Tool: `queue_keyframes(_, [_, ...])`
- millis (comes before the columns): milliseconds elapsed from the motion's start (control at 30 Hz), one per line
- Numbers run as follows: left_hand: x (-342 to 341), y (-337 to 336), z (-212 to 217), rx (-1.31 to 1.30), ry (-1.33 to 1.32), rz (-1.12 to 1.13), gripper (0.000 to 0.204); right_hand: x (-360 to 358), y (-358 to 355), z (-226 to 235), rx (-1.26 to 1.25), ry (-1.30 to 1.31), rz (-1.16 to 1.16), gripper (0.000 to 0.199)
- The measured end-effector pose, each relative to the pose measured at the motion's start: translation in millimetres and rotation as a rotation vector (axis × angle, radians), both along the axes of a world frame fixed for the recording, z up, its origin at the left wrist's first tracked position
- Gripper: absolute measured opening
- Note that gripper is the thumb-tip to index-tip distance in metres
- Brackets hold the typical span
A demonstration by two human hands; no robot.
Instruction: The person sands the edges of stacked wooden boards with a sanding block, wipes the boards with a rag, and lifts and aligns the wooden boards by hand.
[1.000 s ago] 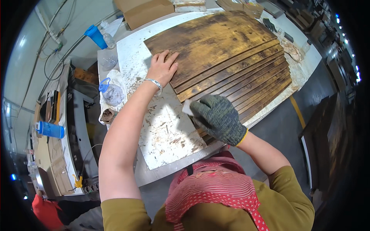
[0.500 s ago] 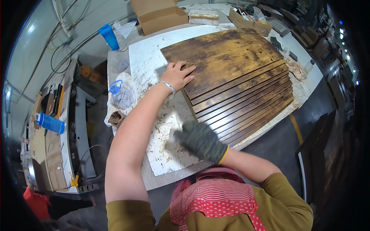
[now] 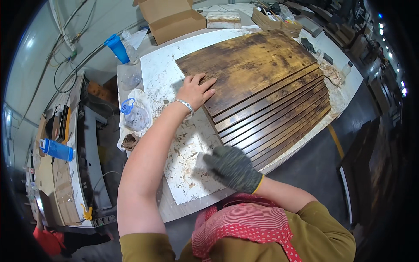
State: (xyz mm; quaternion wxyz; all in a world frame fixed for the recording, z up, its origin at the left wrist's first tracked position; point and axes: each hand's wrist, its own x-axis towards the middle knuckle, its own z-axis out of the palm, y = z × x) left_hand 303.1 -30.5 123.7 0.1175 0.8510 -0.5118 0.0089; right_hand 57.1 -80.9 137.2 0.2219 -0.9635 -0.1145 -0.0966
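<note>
Wooden boards (image 3: 257, 61) lie stepped across the table (image 3: 168, 207); the left hand (image 3: 197, 91) rests spread upon them; the gloved right hand (image 3: 233, 169), near the table's front edge, grips a pale pad (image 3: 200, 160); uneven pressing could slide them.

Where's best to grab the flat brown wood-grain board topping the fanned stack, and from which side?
I'd probably grip the top board by its left edge, coming from the left. That edge faces the flecked white sheet, and the bare left hand lies across it. The near edge looks harder to hook, since the lower brown boards step out beneath it.
</note>
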Motion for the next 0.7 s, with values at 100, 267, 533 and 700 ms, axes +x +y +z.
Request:
queue_keyframes(100, [2, 0, -1, -0.008, -0.019, -0.006, 0.046, 4, -8, 9, 0.02, -0.322, -0.389, 0.024])
queue_keyframes(267, [1, 0, -4, -0.002, -0.007, -0.001, 0.046, 5, -3, -1, -0.177, 0.033, 0.035, 0.022])
queue_keyframes(533, [0, 1, -8, 0.006, -0.094, 0.012, 0.046, -40, 1, -34, -0.112, 0.13, -0.092, 0.027])
queue_keyframes(700, [0, 2, -10, 0.009, -0.101, 0.025, 0.046, -44, -17, -11, -0.003, 0.112, 0.052, 0.028])
